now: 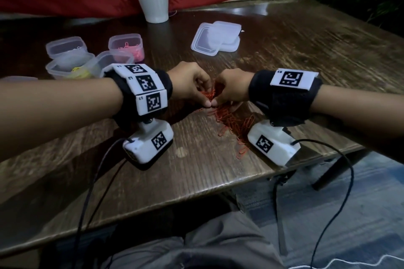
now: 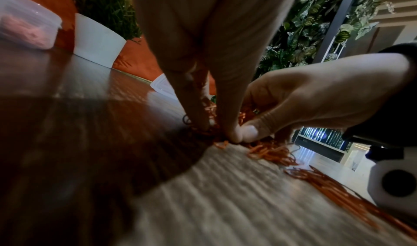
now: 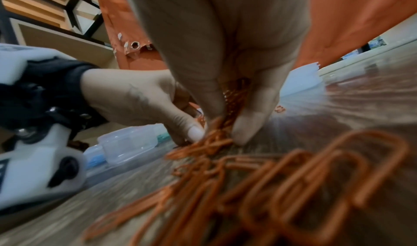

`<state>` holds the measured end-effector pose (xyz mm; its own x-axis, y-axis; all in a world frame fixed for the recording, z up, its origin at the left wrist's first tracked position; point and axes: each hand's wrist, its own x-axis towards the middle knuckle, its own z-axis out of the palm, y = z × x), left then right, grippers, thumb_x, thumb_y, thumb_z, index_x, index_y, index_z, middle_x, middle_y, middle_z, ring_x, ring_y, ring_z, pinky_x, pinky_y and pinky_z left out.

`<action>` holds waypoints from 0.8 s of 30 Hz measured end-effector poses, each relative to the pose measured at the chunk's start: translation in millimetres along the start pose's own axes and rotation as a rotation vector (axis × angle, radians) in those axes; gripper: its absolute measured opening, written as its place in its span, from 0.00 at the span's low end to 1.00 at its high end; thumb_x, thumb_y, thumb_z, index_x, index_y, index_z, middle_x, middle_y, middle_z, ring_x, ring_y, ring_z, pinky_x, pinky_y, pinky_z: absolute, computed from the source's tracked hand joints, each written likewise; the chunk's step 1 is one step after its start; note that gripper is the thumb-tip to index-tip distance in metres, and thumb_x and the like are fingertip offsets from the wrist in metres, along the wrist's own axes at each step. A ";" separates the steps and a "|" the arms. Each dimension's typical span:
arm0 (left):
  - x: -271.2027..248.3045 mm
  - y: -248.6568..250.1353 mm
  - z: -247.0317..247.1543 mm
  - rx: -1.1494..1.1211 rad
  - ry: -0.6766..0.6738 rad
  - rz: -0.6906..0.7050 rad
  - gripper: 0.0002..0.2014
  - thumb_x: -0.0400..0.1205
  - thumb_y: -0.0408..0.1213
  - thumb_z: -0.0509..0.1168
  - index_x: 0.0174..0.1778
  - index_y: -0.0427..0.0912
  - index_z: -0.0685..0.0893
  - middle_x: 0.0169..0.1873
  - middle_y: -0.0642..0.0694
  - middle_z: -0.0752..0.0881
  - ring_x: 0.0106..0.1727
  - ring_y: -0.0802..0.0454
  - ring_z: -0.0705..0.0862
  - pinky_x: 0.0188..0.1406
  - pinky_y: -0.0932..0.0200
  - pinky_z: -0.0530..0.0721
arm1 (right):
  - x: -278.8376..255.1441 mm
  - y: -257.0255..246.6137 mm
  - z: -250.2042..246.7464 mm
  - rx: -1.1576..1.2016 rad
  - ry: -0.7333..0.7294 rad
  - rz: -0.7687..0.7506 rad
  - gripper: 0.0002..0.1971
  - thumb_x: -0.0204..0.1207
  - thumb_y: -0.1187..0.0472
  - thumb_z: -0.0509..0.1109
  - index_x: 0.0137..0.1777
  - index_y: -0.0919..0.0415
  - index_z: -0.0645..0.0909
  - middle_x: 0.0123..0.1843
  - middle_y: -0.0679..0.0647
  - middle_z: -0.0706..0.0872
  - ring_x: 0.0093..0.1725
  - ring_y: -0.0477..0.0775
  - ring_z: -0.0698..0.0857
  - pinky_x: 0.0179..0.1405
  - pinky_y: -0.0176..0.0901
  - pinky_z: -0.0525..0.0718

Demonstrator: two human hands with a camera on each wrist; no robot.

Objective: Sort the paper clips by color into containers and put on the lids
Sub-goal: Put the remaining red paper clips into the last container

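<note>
A heap of orange paper clips (image 1: 231,120) lies on the wooden table (image 1: 196,170) near its front edge, close up in the right wrist view (image 3: 270,187). My left hand (image 1: 204,98) and right hand (image 1: 218,99) meet over the heap's far end, thumbs touching, fingers curled down around a bunch of orange clips (image 2: 210,110). Clear tubs stand at the back left: one with pink clips (image 1: 126,47), one with yellow clips (image 1: 70,67), one with pale clips (image 1: 65,47). A stack of clear lids (image 1: 216,38) lies behind the hands.
A white plant pot (image 1: 155,4) stands at the back centre before a red cloth. Cables hang from both wrist cameras over the table's front edge. Another clear tub (image 3: 128,142) with blue clips beside it shows in the right wrist view.
</note>
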<state>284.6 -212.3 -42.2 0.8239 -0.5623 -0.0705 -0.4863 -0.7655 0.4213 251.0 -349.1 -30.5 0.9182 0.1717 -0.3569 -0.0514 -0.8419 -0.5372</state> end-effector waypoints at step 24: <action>-79.0 -41.1 -103.8 -0.366 0.182 -0.267 0.05 0.71 0.26 0.74 0.37 0.38 0.85 0.36 0.43 0.88 0.35 0.60 0.84 0.43 0.66 0.85 | 16.7 -122.5 -14.5 -0.031 0.025 -0.341 0.10 0.75 0.66 0.71 0.33 0.61 0.75 0.33 0.57 0.83 0.32 0.52 0.82 0.32 0.38 0.83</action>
<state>269.7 -103.9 39.9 0.9593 -0.2724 -0.0743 -0.1436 -0.6971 0.7024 278.3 -250.5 40.5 0.8896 0.4341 -0.1419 0.2721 -0.7533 -0.5988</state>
